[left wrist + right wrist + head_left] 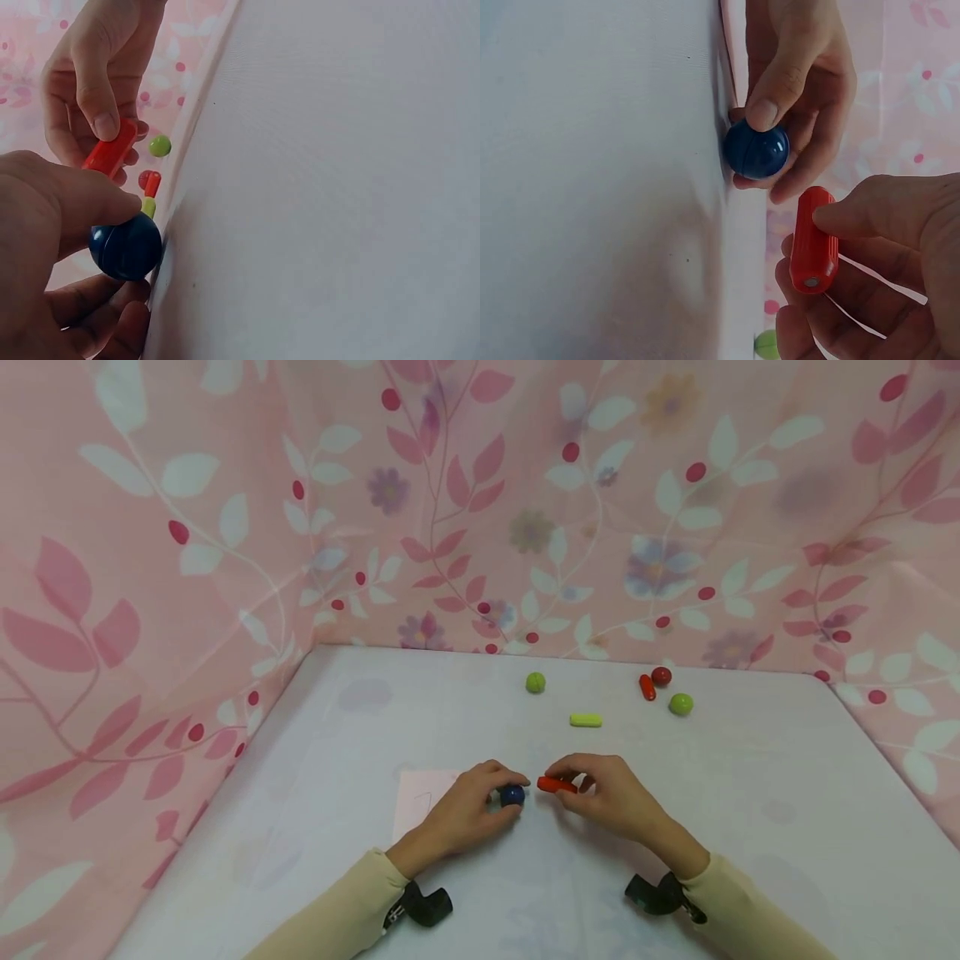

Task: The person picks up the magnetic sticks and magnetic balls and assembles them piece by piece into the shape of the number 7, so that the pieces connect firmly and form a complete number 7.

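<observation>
Head view on my screen, left to right: first there's a pale pink paper sheet [410,793] with dark lines drawn on it, partly hidden by the left hand [476,807]. Thumb and fingers there are pinching a glossy dark blue ball [512,795]; can't tell whether it touches the white cloth-covered table [337,735]. Farther back sits a shiny light green ball [536,682]. Near the blue ball but apart from it, I've got a bright red ridged rod [553,784] with a greyish disc on its end, pinched between the thumb and fingers of the right hand [611,789]. Behind that lies a yellow-green stick [586,720], then a smaller red stick [647,687] just beside a dark red ball [662,676], and lastly a second light green ball [681,704].
</observation>
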`<act>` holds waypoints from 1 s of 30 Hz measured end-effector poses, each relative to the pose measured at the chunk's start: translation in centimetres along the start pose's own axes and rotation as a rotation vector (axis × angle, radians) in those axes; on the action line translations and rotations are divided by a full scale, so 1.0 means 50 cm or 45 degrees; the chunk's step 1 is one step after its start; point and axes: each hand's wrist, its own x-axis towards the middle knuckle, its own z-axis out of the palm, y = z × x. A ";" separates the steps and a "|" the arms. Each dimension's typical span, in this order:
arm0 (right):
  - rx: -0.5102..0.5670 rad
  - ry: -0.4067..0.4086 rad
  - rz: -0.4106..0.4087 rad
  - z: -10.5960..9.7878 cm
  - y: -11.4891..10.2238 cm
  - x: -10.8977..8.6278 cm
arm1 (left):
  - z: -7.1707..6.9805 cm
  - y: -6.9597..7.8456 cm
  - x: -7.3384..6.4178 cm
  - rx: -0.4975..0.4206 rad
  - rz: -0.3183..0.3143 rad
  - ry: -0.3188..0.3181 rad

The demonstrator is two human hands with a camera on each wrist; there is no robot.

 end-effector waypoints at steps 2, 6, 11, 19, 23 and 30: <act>0.006 -0.009 -0.001 0.004 0.001 -0.001 | 0.000 0.000 0.001 0.003 -0.005 0.017; 0.018 -0.033 0.013 0.010 0.001 -0.003 | 0.000 0.001 0.002 -0.002 -0.009 0.042; 0.027 -0.062 -0.016 0.019 0.003 -0.004 | 0.001 -0.002 0.004 -0.015 0.017 0.051; 0.019 -0.069 -0.034 0.027 0.005 -0.008 | 0.003 -0.004 0.006 0.003 0.033 0.037; 0.034 -0.094 -0.001 0.033 0.003 -0.008 | 0.004 -0.004 0.003 0.004 0.028 0.032; 0.037 -0.100 0.005 0.040 0.001 -0.008 | 0.002 -0.004 0.002 0.021 0.036 0.030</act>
